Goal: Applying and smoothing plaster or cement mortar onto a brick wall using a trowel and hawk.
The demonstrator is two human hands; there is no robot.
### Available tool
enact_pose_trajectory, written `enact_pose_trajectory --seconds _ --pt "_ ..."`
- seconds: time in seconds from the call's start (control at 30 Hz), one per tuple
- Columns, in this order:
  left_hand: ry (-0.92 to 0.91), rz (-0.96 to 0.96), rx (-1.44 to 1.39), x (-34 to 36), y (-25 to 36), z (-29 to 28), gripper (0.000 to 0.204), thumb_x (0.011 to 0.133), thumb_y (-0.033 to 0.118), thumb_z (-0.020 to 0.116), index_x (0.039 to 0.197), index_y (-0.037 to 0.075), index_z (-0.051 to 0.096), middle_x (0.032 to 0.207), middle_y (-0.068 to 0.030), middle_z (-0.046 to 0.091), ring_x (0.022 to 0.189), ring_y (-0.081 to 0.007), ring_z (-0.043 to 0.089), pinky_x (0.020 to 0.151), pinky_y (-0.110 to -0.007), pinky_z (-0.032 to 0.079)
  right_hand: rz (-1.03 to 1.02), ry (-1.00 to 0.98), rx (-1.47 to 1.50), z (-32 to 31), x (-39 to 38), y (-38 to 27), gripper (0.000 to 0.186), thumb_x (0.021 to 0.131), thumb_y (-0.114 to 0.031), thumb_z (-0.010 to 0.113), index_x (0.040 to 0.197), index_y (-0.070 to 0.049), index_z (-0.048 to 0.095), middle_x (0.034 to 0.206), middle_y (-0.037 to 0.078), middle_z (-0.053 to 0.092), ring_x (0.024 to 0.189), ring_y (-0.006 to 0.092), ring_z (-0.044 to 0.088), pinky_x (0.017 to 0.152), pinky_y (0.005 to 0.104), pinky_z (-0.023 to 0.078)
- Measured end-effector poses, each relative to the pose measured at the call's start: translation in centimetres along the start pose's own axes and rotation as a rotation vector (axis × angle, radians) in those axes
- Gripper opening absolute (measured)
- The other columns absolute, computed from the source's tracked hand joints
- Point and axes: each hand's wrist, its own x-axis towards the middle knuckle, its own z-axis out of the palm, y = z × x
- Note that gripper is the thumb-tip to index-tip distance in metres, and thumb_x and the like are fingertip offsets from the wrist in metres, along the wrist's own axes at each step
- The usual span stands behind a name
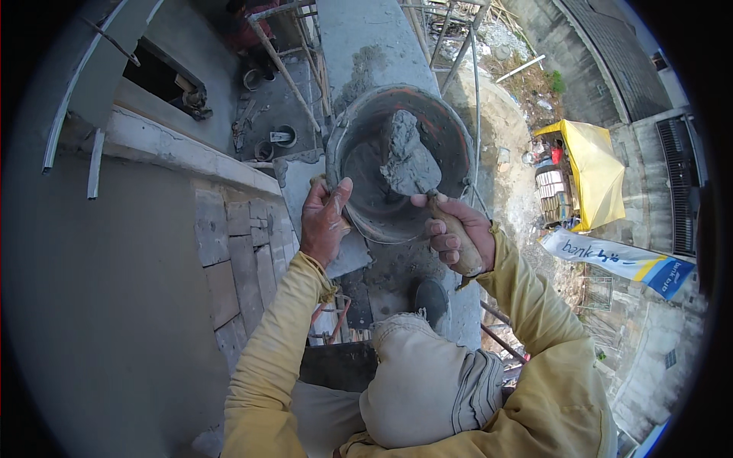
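Observation:
My right hand (461,235) is closed around the wooden handle of a trowel (456,229). A thick lump of wet grey mortar (408,156) covers its blade, over the mouth of a round, mortar-smeared bucket (365,221). My left hand (324,217) is at the bucket's left side, fingers curled around a wooden grip on a flat grey board (351,253), which looks like a plastering float. Part of that board is hidden by the hand. More mortar coats the bucket's inside, and a thin wire handle hangs along its near rim.
The bucket stands on a concrete ledge (366,46). Scaffold poles (286,69) rise on both sides. A smooth grey wall (99,282) and exposed blocks (221,294) lie left. Another person (256,38) is at the far left. Far below right are a yellow tarp (595,172) and a banner (603,256).

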Motion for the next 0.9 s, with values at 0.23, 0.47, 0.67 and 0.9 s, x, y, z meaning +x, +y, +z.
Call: enact_pose_trajectory --seconds 0.23,0.47,0.67,0.9 --pt "0.048 0.021 0.213 0.4 -0.8 -3.0 0.046 0.101 0.045 0.055 0.13 0.009 0.055 0.126 -0.0045 0.058 0.095 -0.0078 0.054 0.081 -0.021 0.043 -0.198 0.002 -0.261 1.7 -3.0 1.0 0.042 0.103 -0.027 0.052 0.143 -0.017 0.043 0.08 0.003 0.054 0.055 0.0126 0.054 0.047 0.0316 0.051" --pt "0.202 -0.205 0.354 -0.7 1.0 -8.3 0.069 0.098 0.061 0.046 0.138 0.005 0.045 0.118 -0.0086 0.058 0.078 -0.0113 0.057 0.057 -0.027 0.047 -0.208 -0.012 -0.353 2.2 -3.2 2.0 0.047 0.101 -0.025 0.055 0.145 -0.017 0.039 0.079 0.004 0.052 0.052 0.0126 0.053 0.045 0.0311 0.051" --pt "0.437 -0.076 0.679 -4.3 7.8 -10.3 0.061 0.088 0.023 0.074 0.132 0.003 0.036 0.086 -0.0058 0.055 0.051 -0.0121 0.048 0.041 -0.027 0.039 -0.16 -0.048 -0.341 3.2 -1.9 2.7 0.045 0.1 -0.023 0.057 0.142 -0.017 0.041 0.08 0.004 0.052 0.053 0.013 0.053 0.045 0.0311 0.051" --pt "0.293 0.429 0.23 -8.9 18.8 -4.4 0.032 0.1 0.033 0.058 0.12 0.009 0.052 0.083 0.0022 0.053 0.069 -0.0054 0.053 0.057 -0.022 0.045 -0.224 -0.093 -0.501 6.6 -1.3 2.2 0.048 0.096 -0.016 0.061 0.14 -0.013 0.042 0.08 0.005 0.053 0.054 0.015 0.056 0.046 0.0329 0.053"
